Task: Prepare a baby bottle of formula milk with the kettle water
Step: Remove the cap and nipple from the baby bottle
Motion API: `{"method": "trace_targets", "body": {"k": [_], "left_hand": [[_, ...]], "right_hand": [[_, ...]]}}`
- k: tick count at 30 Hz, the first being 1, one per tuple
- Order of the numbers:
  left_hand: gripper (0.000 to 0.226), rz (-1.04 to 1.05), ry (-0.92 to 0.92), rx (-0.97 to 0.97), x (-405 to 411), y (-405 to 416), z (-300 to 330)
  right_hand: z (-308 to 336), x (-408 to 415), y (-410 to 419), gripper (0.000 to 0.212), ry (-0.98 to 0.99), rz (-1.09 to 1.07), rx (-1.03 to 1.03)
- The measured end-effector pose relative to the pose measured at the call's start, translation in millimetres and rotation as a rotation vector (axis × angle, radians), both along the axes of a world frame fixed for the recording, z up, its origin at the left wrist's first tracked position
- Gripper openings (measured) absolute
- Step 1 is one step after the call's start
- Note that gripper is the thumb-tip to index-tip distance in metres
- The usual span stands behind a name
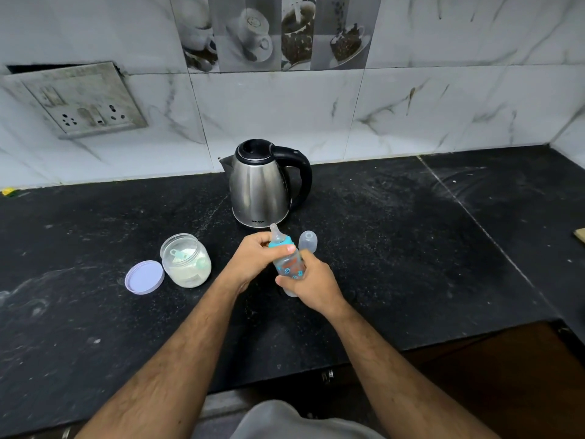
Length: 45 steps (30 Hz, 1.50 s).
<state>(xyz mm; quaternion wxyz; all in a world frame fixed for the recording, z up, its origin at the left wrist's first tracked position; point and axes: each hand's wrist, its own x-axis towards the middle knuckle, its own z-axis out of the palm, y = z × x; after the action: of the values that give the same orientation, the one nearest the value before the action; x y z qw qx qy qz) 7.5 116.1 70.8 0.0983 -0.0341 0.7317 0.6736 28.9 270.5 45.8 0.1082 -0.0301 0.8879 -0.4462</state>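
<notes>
Both hands close on a baby bottle (289,264) held tilted just above a black stone counter (395,248). The right hand (311,285) wraps the lower body of the bottle; the left hand (256,259) curls round its teal collar (281,243), thumb laid across the rim. A clear teat (276,232) tops the collar and leans away from the person, toward the kettle. The bottle is see-through, printed with teal and orange leaf shapes, and a pale band shows at its base below the right hand's fingers.

Just beyond the hands stands a steel kettle (261,185) with a black lid and a black handle turned to the right, its spout to the left. Beside the bottle, to the right of the teat, a clear dome cap (307,240) rests on the counter. To the left sits an open clear jar (186,260) part-filled with white powder, a pale scoop inside it; its lilac lid (144,277) lies touching the jar's left side.

The kettle stands close in front of the teat, the jar close on the left. The counter runs wide and bare to the right and far left, dusted with pale marks. Marble-look wall tiles (443,106) back it, with a socket plate (79,99) at upper left. The counter's near edge runs under the forearms.
</notes>
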Motion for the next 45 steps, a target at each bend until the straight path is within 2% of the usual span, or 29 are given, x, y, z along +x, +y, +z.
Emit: {"method": "trace_targets", "body": {"k": [6,10,14,21,25,33,38,42,45], "left_hand": [[0.037,0.154,-0.024,-0.062,-3.6,12.2,-2.2],[0.063,0.233,-0.075,-0.221,-9.9,15.7,-7.8],[0.058,0.354,-0.125,-0.382,-14.7,22.6,-4.1],[0.052,0.401,-0.057,-0.319,-26.6,16.5,-12.3],[0.027,0.358,-0.037,-0.386,-31.5,9.1,-34.4],[0.052,0.222,-0.026,-0.614,-44.1,13.6,-67.5],[0.055,0.17,-0.008,-0.696,-53.6,19.4,-74.6],[0.044,0.137,-0.006,-0.748,-58.9,20.7,-84.9],[0.054,0.119,0.002,-0.77,-58.5,21.1,-89.9]], "right_hand": [[0.4,-3.3,2.7,0.043,-0.002,-0.045,0.02],[-1.8,-5.5,5.9,0.041,0.014,-0.046,0.042],[-8.1,-8.4,9.5,0.043,0.059,-0.051,0.097],[-22.7,-18.8,27.0,0.049,0.043,-0.162,0.037],[-27.8,-28.4,35.4,0.05,0.019,-0.2,0.003],[-34.1,-38.1,44.1,0.044,0.038,-0.22,-0.073],[-33.7,-42.7,45.7,0.044,0.024,-0.194,-0.122],[-32.3,-43.5,45.1,0.045,0.019,-0.186,-0.131],[-33.8,-42.3,44.6,0.048,0.02,-0.188,-0.11]]}}
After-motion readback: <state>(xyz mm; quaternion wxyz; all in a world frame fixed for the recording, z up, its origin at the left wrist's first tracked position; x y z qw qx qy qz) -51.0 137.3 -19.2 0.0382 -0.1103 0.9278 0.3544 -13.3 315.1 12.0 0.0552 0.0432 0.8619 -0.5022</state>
